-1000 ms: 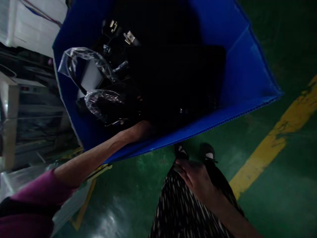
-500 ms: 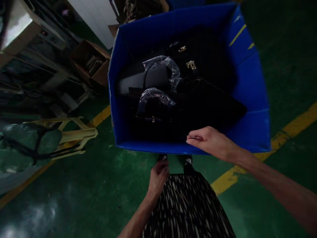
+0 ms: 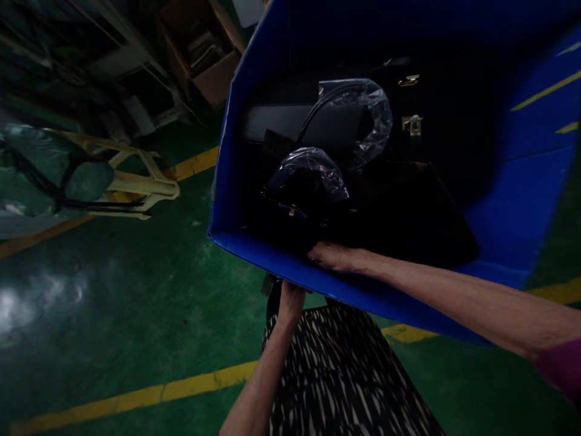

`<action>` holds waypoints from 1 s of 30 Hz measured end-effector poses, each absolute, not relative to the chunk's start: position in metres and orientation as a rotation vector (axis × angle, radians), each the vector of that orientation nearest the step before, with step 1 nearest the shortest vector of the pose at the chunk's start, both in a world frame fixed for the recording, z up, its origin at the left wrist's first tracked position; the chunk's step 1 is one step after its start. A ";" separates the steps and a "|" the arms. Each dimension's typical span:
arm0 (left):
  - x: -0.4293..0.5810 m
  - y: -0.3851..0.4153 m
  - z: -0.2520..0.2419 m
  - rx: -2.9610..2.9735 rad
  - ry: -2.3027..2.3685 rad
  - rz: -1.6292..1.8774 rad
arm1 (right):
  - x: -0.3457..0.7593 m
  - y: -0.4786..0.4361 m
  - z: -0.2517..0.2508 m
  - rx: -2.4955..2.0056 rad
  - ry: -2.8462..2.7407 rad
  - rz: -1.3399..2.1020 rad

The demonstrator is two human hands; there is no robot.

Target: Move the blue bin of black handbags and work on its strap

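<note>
A large blue bin (image 3: 258, 254) with corrugated walls holds several black handbags (image 3: 290, 225). Clear plastic wraps their curved handles (image 3: 334, 181), and a gold clasp (image 3: 414, 125) shines on a bag farther back. My right hand (image 3: 333, 257) reaches over the near wall into the bin, close to the front bag. Its fingers are curled downward and pressed together in the dark, and whatever is in them is hidden. Under the near rim is my left hand (image 3: 290, 300), against the bin's outer side. The wall covers its fingers.
A cream plastic stool (image 3: 147, 181) with a greenish plastic-wrapped bundle (image 3: 49, 172) stands at the left. Behind it a cardboard box (image 3: 220, 79) sits on the floor. Yellow lines (image 3: 190, 387) cross the green floor. My patterned apron (image 3: 336, 369) fills the lower middle.
My right hand, which pinched a small thin object above the near rim, has gone down into the bin. My left hand has moved up under the rim. The bin appears larger and turned in view.
</note>
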State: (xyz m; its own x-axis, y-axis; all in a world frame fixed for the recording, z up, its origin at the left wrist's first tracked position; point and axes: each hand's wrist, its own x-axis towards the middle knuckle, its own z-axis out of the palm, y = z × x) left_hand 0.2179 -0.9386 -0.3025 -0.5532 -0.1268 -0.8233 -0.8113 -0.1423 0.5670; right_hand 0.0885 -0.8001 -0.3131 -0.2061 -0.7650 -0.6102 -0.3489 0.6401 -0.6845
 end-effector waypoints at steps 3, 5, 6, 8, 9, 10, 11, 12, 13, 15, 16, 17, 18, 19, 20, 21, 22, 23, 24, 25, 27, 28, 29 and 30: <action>0.223 -0.934 -0.268 -1.238 1.549 1.907 | 0.092 -0.796 -0.322 -0.926 1.801 -0.542; 0.223 -0.933 -0.242 -1.345 1.561 2.018 | 0.094 -0.794 -0.326 -0.938 1.788 -0.560; 0.221 -0.933 -0.230 -1.363 1.621 2.045 | 0.094 -0.794 -0.328 -0.949 1.772 -0.575; 0.210 -0.932 -0.212 -1.378 1.798 2.000 | 0.094 -0.794 -0.330 -0.968 1.742 -0.604; 0.201 -0.931 -0.207 -1.383 1.886 1.929 | 0.094 -0.794 -0.330 -0.969 1.730 -0.607; 0.192 -0.929 -0.204 -1.395 1.958 1.841 | 0.094 -0.795 -0.331 -0.963 1.724 -0.603; 0.182 -0.927 -0.204 -1.420 2.018 1.753 | 0.094 -0.795 -0.331 -0.954 1.725 -0.598; 0.173 -0.924 -0.204 -1.448 2.073 1.681 | 0.095 -0.795 -0.332 -0.944 1.732 -0.597; 0.164 -0.922 -0.206 -1.473 2.121 1.629 | 0.095 -0.795 -0.333 -0.941 1.738 -0.604; 0.153 -0.919 -0.211 -1.502 2.177 1.577 | 0.094 -0.795 -0.335 -0.938 1.744 -0.630; 0.151 -0.918 -0.213 -1.513 2.186 1.559 | 0.094 -0.795 -0.337 -0.936 1.736 -0.639; 0.149 -0.917 -0.215 -1.518 2.190 1.542 | 0.093 -0.795 -0.339 -0.932 1.717 -0.647; 0.150 -0.917 -0.216 -1.515 2.190 1.530 | 0.092 -0.795 -0.341 -0.928 1.693 -0.656; 0.150 -0.917 -0.217 -1.511 2.192 1.521 | 0.092 -0.795 -0.343 -0.926 1.668 -0.669; 0.151 -0.917 -0.218 -1.512 2.198 1.517 | 0.091 -0.795 -0.344 -0.924 1.651 -0.680; 0.152 -0.917 -0.218 -1.519 2.203 1.518 | 0.091 -0.795 -0.344 -0.925 1.644 -0.683; 0.153 -0.917 -0.219 -1.529 2.199 1.524 | 0.091 -0.795 -0.344 -0.923 1.653 -0.679; 0.154 -0.917 -0.219 -1.538 2.189 1.535 | 0.092 -0.795 -0.343 -0.919 1.671 -0.669; 0.154 -0.917 -0.220 -1.545 2.177 1.547 | 0.092 -0.795 -0.342 -0.906 1.698 -0.656; 0.154 -0.916 -0.220 -1.547 2.172 1.553 | 0.093 -0.796 -0.340 -0.888 1.721 -0.649; 0.153 -0.916 -0.220 -1.529 2.176 1.564 | 0.093 -0.798 -0.338 -0.845 1.746 -0.655; 0.153 -0.916 -0.219 -1.517 2.179 1.571 | 0.092 -0.799 -0.339 -0.822 1.757 -0.661; 0.153 -0.917 -0.217 -1.507 2.178 1.574 | 0.091 -0.800 -0.340 -0.803 1.765 -0.663; 0.153 -0.919 -0.216 -1.500 2.174 1.571 | 0.089 -0.800 -0.343 -0.791 1.776 -0.663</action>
